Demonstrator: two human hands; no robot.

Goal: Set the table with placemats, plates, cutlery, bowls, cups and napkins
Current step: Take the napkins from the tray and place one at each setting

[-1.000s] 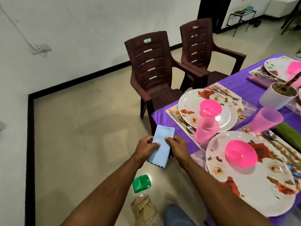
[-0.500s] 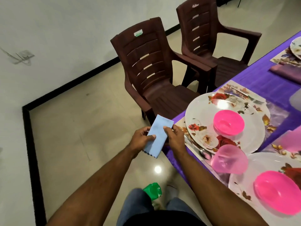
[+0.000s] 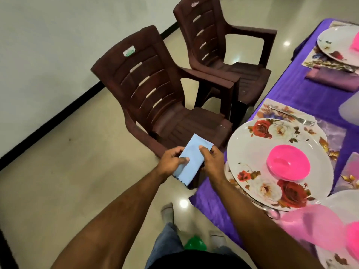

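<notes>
A folded light blue napkin (image 3: 192, 158) hangs in the air just off the table's left corner. My left hand (image 3: 172, 162) pinches its left edge and my right hand (image 3: 211, 159) grips its right edge. To the right lies a white floral plate (image 3: 252, 164) with a pink bowl (image 3: 287, 165) in it, on a floral placemat (image 3: 330, 136). A fork (image 3: 295, 116) lies beyond the plate and a spoon (image 3: 272, 211) in front of it. A pink cup (image 3: 310, 230) stands blurred at the lower right.
Two brown plastic chairs (image 3: 165, 105) stand left of the purple-clothed table (image 3: 314, 94). A purple napkin (image 3: 334, 78) and another plate (image 3: 336, 43) lie at the far right. A green object (image 3: 194, 244) sits on the floor by my feet.
The view has moved closer to the table corner and tilted down. Both hands keep hold of the blue napkin, now nearer the plate.
</notes>
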